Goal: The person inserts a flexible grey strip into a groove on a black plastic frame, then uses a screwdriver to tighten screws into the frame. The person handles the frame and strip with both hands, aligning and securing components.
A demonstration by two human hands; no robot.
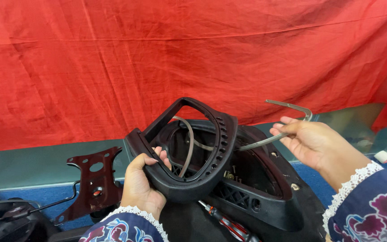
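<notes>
From my feed, the left hand (142,181) was closed around the near-left edge of a black plastic frame (189,148), thumb over the rim, tilting it up off the black housing (256,188) underneath. The right hand (307,141) pinched a thin bent metal strip (287,107) between thumb and fingertips, up and to the right; the strip ran left through the frame opening, and I couldn't tell where its far end stopped behind the frame. Small screws sat inside the housing, too dim to count. A red-handled screwdriver (227,220) lay near, just in front of the housing, its handle end cut off by the bottom edge. To the left a dark red metal bracket (92,179) with round holes lay flat, a thin rod crossing it. Near-left corner showed a black part (5,222), mostly out of frame, couldn't identify it. Both patterned sleeves with lace cuffs were cropped at the bottom. Surface was a blue mat (45,195) on a grey-green bench. A creased red cloth (180,54) covered the whole far wall. A small white object (384,156) sat at far right, unclear.
</notes>
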